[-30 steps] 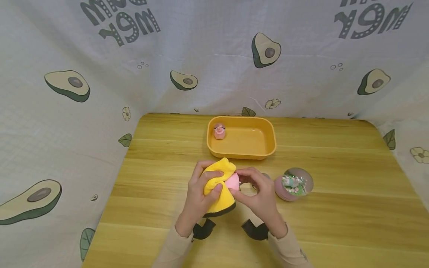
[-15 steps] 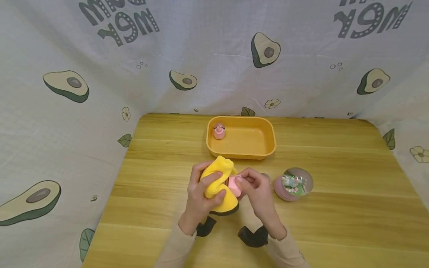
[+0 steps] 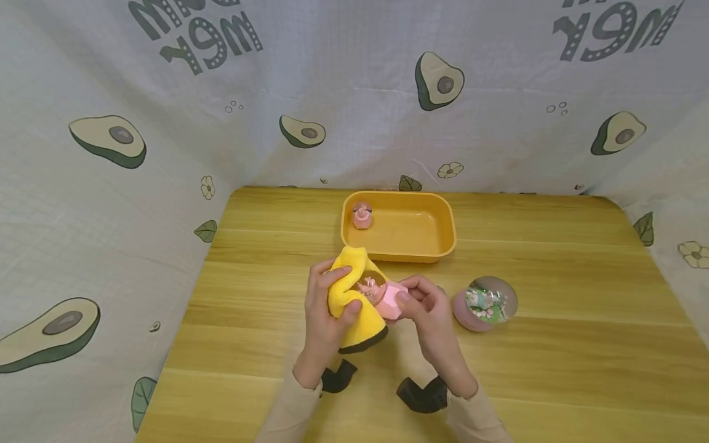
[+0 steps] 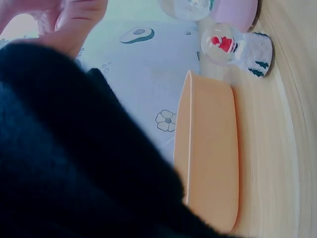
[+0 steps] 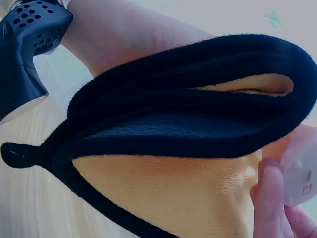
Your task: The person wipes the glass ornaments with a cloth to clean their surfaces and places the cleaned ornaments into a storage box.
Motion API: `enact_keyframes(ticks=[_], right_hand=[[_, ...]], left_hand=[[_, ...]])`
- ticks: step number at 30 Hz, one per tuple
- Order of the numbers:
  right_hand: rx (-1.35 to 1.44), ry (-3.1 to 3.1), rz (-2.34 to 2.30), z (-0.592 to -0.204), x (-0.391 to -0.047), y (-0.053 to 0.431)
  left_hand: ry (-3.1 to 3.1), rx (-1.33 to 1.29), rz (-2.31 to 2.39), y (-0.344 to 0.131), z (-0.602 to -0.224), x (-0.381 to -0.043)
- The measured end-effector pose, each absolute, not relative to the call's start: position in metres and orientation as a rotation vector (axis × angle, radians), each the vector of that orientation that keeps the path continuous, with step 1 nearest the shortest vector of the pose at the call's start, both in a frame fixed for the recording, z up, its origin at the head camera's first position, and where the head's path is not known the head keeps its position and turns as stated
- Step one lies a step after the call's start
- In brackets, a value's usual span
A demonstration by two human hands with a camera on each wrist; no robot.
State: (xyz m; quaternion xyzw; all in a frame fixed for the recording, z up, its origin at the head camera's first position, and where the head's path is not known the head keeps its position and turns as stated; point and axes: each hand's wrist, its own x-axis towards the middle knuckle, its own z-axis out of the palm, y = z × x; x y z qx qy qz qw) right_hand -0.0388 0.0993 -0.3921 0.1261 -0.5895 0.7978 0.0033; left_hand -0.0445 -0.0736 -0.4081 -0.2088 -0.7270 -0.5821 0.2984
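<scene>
Above the surface [image 3: 266, 277], the left grip [image 3: 325, 314] clasped yellow cloth [image 3: 362, 329] against the snow globe [image 3: 370, 288], whose pink base [image 3: 391, 299] the right grip [image 3: 434, 323] pinched, presumably for steadiness.

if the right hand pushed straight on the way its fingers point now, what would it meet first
Probably the yellow cloth in the left hand, just beyond the pink snow globe the right hand grips; the exact gap is unclear.

Behind the folded yellow fabric cloth [image 3: 362, 330] stands the rectangular orange plastic tray [image 3: 403, 229]; right, the clear-domed, pink-based snow globe [image 3: 486, 304].
</scene>
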Motion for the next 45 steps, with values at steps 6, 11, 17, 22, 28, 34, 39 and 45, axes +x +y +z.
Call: enact_keyframes(ticks=[6,11,17,22,28,34,39,45], right_hand=[[0.501,-1.897,2.544,-0.395,-0.038,0.101],[0.559,-1.773,2.653,-0.394,-0.038,0.102],[0.651,-1.473,2.858,-0.390,-0.039,0.106],[0.634,-1.469,2.839,-0.387,-0.040,0.108],[0.535,-1.671,2.678,-0.385,-0.039,0.109],[0.534,-1.778,2.578,-0.382,-0.037,0.110],[0.526,-1.872,2.492,-0.379,-0.037,0.112],[0.515,-1.938,2.417,-0.376,-0.036,0.113]], left_hand=[[-1.908,-0.557,-1.628,-0.072,-0.407,-0.045],[-1.907,-0.540,-1.615,-0.073,-0.409,-0.046],[-1.897,-0.484,-1.668,-0.078,-0.410,-0.044],[-1.887,-0.472,-1.699,-0.081,-0.410,-0.043],[-1.868,-0.485,-1.719,-0.081,-0.408,-0.043],[-1.868,-0.497,-1.758,-0.081,-0.407,-0.041],[-1.854,-0.523,-1.779,-0.081,-0.406,-0.041],[-1.860,-0.554,-1.774,-0.081,-0.406,-0.042]])
